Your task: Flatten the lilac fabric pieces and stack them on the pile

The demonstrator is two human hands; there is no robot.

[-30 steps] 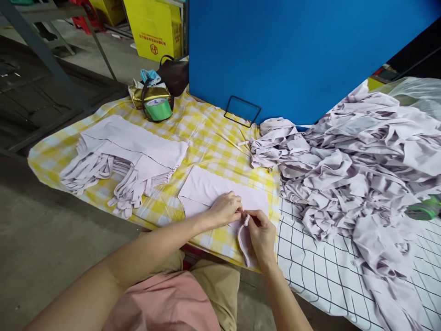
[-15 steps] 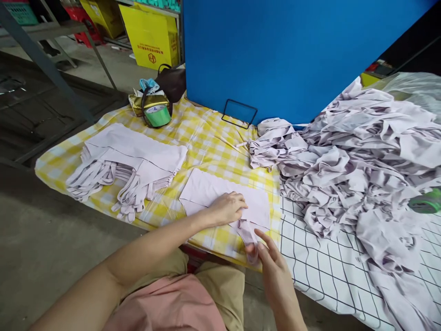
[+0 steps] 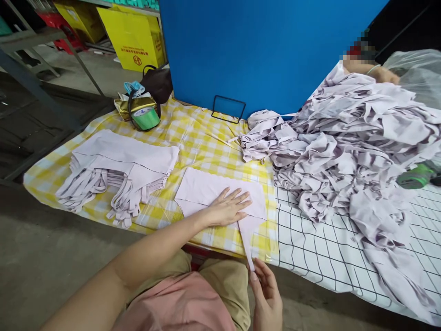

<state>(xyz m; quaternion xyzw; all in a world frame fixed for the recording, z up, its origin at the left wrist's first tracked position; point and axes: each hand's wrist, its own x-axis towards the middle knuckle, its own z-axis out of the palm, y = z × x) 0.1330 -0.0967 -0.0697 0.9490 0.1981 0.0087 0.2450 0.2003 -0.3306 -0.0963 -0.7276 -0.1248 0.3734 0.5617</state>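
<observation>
— Where's the strap point(image 3: 246, 240)?
— Its tip is lightly pinched in the right hand point(image 3: 267, 294) grip, below the counter point(image 3: 206, 138) edge. Above it, the left hand point(image 3: 228, 208) lies open, flat on the folded lilac cloth point(image 3: 203, 187).

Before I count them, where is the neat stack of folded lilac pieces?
Head view: the folded stack lies left on the yellow checked cloth, nearer than the green tape roll, left of the left hand.

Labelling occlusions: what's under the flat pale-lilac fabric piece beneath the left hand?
Yellow-and-white checked tablecloth shows around the flat pale-lilac fabric piece; the left hand lies flat on top. Whatever sits between fabric and cloth is hidden.
</observation>
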